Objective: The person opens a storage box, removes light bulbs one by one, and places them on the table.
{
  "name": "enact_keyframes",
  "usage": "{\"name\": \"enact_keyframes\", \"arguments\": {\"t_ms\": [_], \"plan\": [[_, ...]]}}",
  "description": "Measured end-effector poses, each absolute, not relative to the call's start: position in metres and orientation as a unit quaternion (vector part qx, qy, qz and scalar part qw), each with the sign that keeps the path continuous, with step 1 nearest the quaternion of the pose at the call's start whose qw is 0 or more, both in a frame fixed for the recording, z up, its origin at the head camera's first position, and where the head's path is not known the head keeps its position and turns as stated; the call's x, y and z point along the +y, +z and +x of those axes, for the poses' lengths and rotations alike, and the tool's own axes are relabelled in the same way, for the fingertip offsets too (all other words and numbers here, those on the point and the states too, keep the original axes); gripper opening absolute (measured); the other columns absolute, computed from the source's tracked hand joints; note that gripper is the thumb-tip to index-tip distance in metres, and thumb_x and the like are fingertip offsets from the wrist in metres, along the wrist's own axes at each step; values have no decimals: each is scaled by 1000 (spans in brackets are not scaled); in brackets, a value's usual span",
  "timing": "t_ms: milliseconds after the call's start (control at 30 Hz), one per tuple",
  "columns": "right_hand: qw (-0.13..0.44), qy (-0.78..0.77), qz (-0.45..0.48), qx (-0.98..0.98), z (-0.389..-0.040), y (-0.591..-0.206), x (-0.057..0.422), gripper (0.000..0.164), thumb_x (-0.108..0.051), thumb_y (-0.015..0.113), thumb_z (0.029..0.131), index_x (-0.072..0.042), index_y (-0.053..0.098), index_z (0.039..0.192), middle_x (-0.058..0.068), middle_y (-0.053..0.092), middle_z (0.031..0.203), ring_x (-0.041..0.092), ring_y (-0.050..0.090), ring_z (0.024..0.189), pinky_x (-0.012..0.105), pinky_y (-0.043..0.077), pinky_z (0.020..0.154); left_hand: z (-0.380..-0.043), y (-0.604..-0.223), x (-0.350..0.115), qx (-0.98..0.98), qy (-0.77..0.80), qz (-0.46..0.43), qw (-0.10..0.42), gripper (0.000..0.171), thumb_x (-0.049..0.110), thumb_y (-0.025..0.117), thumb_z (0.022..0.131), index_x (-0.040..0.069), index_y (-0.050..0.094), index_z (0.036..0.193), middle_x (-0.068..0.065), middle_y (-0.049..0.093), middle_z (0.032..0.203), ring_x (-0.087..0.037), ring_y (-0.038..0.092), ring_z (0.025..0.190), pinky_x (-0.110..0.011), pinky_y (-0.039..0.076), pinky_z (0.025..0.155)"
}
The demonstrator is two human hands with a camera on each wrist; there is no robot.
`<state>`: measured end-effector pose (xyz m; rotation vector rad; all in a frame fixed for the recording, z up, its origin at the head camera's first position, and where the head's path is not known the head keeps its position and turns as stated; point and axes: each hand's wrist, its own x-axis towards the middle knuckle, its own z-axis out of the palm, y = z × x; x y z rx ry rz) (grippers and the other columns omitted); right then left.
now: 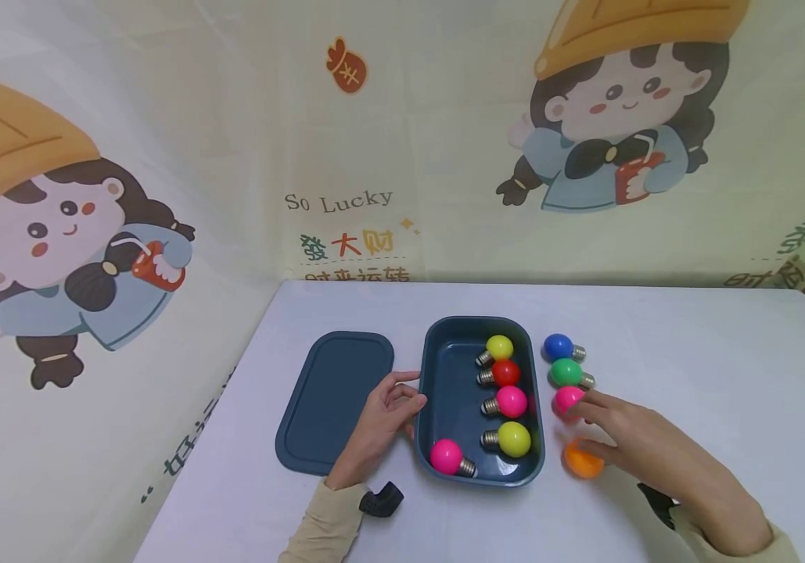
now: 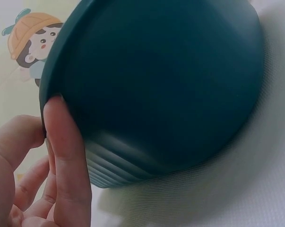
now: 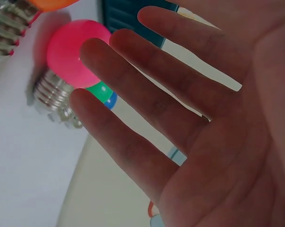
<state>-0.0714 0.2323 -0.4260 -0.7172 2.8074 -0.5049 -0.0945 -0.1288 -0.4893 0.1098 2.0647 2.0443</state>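
Observation:
My left hand (image 1: 389, 407) grips the left rim of a dark blue box (image 1: 440, 332), thumb at the rim and fingertips against its outer wall (image 2: 170, 94). Inside lie several light bulbs: a yellow one (image 1: 515, 439), a pink one (image 1: 512, 401), a red one (image 1: 505, 373), another yellow one (image 1: 500, 347) and a pink one (image 1: 447, 457) at the near left. To the right of the box, my right hand (image 1: 630, 438) reaches over a pink bulb (image 3: 76, 52) with fingers spread and nothing held. Its thumb overlaps an orange bulb (image 1: 583, 460) in the head view.
A blue bulb (image 1: 558, 346) and a green bulb (image 1: 566, 372) lie on the white table (image 1: 712, 352), beyond the pink one. The box's flat dark lid (image 1: 335, 391) lies to its left. A printed cloth (image 1: 458, 156) hangs behind the table.

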Motion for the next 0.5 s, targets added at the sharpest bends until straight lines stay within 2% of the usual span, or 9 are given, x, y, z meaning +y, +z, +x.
{"name": "enact_keyframes", "arguments": {"t_ms": [233, 500], "plan": [[88, -177, -249, 948, -66, -417, 221, 34, -22, 83, 79, -17, 71, 111, 4, 66, 117, 29, 65, 106, 44, 59, 81, -94, -488, -129, 708, 696, 34, 115, 46, 21, 72, 92, 13, 54, 135, -8, 62, 98, -14, 57, 71, -26, 54, 58], [-11, -155, -313, 937, -59, -409, 206, 39, -20, 85, 78, -14, 69, 114, 1, 63, 113, 17, 65, 95, 33, 60, 75, -93, -487, -129, 708, 696, 33, 115, 46, 20, 72, 93, 13, 54, 135, -8, 62, 98, -15, 57, 71, -26, 53, 58]]}}
